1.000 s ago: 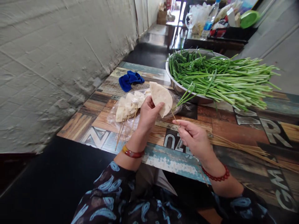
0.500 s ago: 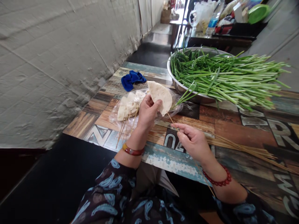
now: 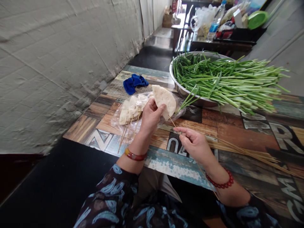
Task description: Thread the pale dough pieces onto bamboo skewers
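Observation:
A folded, wedge-shaped flatbread [image 3: 165, 98] is pinched at its left edge between the thumb and fingers of my left hand [image 3: 152, 115]. Into its lower tip runs a thin wooden skewer [image 3: 172, 122], which my right hand [image 3: 193, 141] grips between thumb and fingers; the skewer's rear end passes below my right wrist. Behind and left of my left hand, several skewered flatbread pieces [image 3: 129, 110] lie on a clear plastic bag [image 3: 115, 119], their sticks pointing toward me. More bare skewers [image 3: 247, 152] lie in a loose bundle to the right of my right hand.
A metal bowl [image 3: 174, 77] heaped with long green stalks [image 3: 237, 82] stands at the back right of the patterned table [image 3: 80, 126]. A blue cloth [image 3: 135, 83] lies at the back left. Beyond are a bottle [image 3: 213, 27] and a green lid [image 3: 257, 19]. A wall runs along the left.
The view has shifted slightly, so the bowl and background sit a little lower. Both hands keep their grips on the flatbread and the skewer, with hardly any movement.

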### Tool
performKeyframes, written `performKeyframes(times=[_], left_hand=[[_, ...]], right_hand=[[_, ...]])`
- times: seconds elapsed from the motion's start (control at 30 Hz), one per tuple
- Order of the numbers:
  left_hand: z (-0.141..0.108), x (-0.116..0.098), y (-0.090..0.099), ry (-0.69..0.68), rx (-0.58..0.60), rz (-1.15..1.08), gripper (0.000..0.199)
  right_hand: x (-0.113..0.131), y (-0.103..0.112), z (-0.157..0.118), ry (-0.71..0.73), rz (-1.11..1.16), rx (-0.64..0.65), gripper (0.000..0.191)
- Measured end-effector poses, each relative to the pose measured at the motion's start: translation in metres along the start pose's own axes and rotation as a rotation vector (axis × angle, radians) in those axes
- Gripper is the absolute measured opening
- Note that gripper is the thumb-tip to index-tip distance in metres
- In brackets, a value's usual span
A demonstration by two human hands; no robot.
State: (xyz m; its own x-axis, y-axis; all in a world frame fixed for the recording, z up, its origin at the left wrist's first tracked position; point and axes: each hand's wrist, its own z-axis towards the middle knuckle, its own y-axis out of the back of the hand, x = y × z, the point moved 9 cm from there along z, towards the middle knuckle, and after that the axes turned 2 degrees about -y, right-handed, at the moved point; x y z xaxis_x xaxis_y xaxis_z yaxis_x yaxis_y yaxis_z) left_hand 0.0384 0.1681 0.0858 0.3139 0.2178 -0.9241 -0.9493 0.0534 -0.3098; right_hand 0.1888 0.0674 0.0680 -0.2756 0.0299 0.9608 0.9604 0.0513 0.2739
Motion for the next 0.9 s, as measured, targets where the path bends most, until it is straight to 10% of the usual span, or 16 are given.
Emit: performKeyframes(times=[0.9], left_hand=[[-0.006, 0.009, -0.01, 0.075, 0.049, -0.008, 0.03]], right_hand=[[-0.004, 0.001, 0.009, 0.048, 0.028, -0.072, 0.034]])
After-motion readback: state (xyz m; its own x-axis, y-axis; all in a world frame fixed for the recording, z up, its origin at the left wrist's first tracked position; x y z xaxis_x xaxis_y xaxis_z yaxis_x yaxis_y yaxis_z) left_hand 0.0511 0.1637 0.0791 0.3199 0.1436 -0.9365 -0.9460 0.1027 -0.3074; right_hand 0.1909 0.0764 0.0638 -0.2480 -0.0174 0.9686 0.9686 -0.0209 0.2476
